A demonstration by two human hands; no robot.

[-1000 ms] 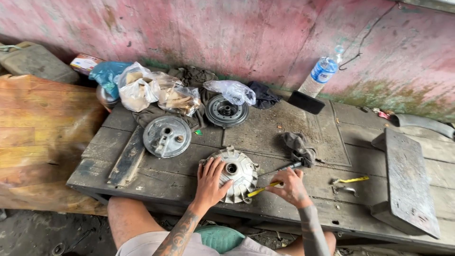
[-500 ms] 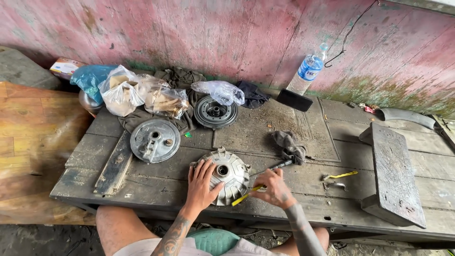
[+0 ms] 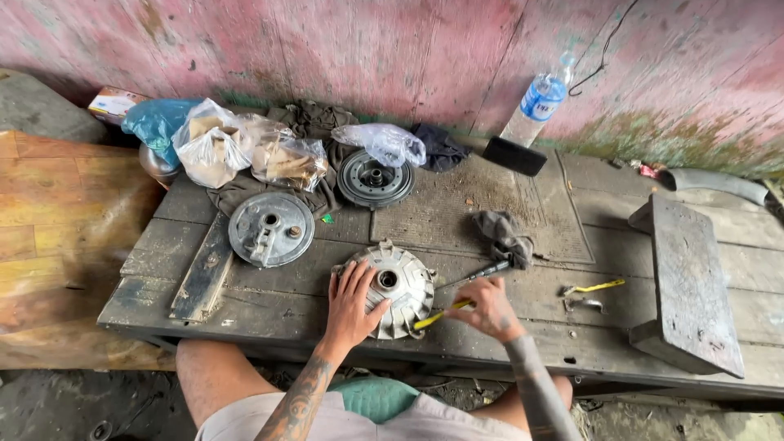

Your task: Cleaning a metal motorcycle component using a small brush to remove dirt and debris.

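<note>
My left hand (image 3: 353, 302) lies spread flat on the round, finned grey metal hub (image 3: 392, 287), pressing it to the weathered grey wooden desk (image 3: 490, 204) right in front of me. My right hand (image 3: 488, 309) is closed around a yellow-handled screwdriver (image 3: 441, 315), its tip at the hub's right edge, just beside my left fingers. I reckon the tip could skid off the greasy rim and jab those fingers — or the hub could rock if my palm eases. Past my right hand lie a dark rag (image 3: 504, 237) and a socket wrench (image 3: 476, 273); beyond my left, a flat round grey brake plate (image 3: 270, 229).
</note>
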